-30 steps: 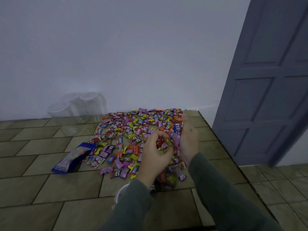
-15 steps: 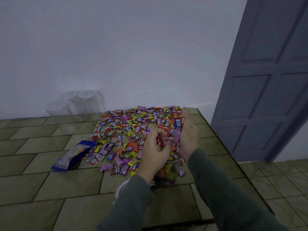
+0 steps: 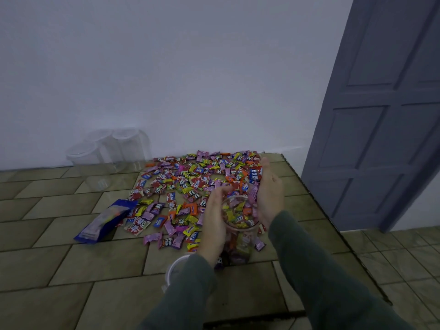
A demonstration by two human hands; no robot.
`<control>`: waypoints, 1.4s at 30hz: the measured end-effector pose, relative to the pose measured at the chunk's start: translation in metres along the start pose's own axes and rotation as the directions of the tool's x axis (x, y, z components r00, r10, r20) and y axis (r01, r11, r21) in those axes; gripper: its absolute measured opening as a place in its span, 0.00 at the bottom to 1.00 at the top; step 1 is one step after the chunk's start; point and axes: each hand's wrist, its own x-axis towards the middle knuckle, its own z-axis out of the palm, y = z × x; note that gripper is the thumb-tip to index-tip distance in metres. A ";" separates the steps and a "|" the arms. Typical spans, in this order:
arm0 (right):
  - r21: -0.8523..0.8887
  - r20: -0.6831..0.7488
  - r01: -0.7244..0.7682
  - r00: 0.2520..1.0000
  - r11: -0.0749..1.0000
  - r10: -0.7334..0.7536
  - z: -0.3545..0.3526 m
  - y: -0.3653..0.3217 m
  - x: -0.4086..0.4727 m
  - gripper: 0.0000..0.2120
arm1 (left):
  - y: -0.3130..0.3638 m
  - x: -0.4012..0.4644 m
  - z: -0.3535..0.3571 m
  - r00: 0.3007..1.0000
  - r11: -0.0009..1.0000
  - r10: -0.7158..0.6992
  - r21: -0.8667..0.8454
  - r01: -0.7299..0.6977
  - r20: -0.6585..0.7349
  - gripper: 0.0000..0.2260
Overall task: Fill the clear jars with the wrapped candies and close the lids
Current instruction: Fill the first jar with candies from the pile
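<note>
The person's two hands have opened apart over the clear jar (image 3: 239,225) that stands on the tiled worktop (image 3: 71,270) close in front of them. Half a second ago the left hand (image 3: 213,225) was curled over the jar's mouth with a bunch of sweets against the right hand (image 3: 269,198); now the mouth is uncovered between the two palms and wrapped candies show inside it, heaped close to the rim. That reads as a handful just dropped in.

The left hand's fingers (image 3: 220,190) are loosely spread and seem to hold nothing, the palm lying against the jar's left side. The right hand stands edge-up beside the jar on the right, its fingers extended, with a few wrappers pressed along the palm; whether they are gripped or merely resting there is hard to tell at this blur.

The loose pile of wrapped candies (image 3: 190,182) spreads over the worktop beyond the jar toward the wall, with an emptied blue bag (image 3: 104,222) lying at its left edge. Three more empty jars (image 3: 104,151) stand together by the wall, well apart from the hands. A white lid (image 3: 175,267) lies near the left sleeve.

This jar looks nearly full, so the next sensible step is probably to top it off or fit that lid; most of the task remains, since the other jars are untouched.
</note>
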 end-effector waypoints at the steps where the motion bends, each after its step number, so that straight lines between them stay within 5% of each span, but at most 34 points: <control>1: -0.009 -0.004 0.009 1.000 1.000 -0.009 -0.001 0.001 0.001 0.38 | -0.004 0.001 0.000 0.994 0.991 -0.105 -0.080 0.106 0.015 0.27; 4: -0.025 -0.022 0.009 1.000 1.000 -0.010 0.001 0.005 0.005 0.38 | -0.007 0.004 0.003 0.957 0.936 -0.286 -0.201 0.288 0.040 0.34; 8: -0.062 0.014 -0.027 1.000 0.998 0.028 0.004 0.003 0.009 0.49 | -0.018 0.009 0.005 0.969 0.949 -0.246 -0.211 0.236 -0.022 0.34; 11: -0.214 0.057 0.135 0.990 0.967 -0.126 0.000 -0.005 0.008 0.46 | -0.020 0.010 0.005 0.964 0.938 -0.260 -0.250 0.240 -0.049 0.35; 15: -0.453 0.198 0.410 0.912 0.791 -0.359 -0.011 -0.011 0.002 0.34 | -0.020 0.011 0.006 0.964 0.940 -0.260 -0.240 0.240 -0.052 0.35; 19: -0.619 0.373 0.583 0.808 0.526 -0.456 -0.018 -0.012 -0.004 0.27 | -0.019 0.009 0.005 0.958 0.944 -0.281 -0.200 0.264 -0.058 0.28; 21: -0.644 0.391 0.599 0.793 0.477 -0.467 -0.019 -0.011 -0.005 0.23 | -0.017 0.007 0.005 0.953 0.940 -0.295 -0.205 0.274 -0.076 0.29; 24: -0.617 0.407 0.610 0.788 0.497 -0.462 -0.018 -0.008 -0.004 0.27 | -0.016 0.006 0.005 0.956 0.939 -0.280 -0.231 0.255 -0.083 0.37; 33: -0.583 0.441 0.642 0.765 0.499 -0.469 -0.020 -0.009 -0.003 0.25 | -0.024 0.013 0.007 0.957 0.936 -0.275 -0.250 0.246 -0.088 0.28; 42: -0.379 0.529 0.631 0.748 0.677 -0.401 -0.012 -0.016 -0.009 0.29 | -0.027 0.010 0.004 0.961 0.947 -0.263 -0.212 0.240 -0.088 0.28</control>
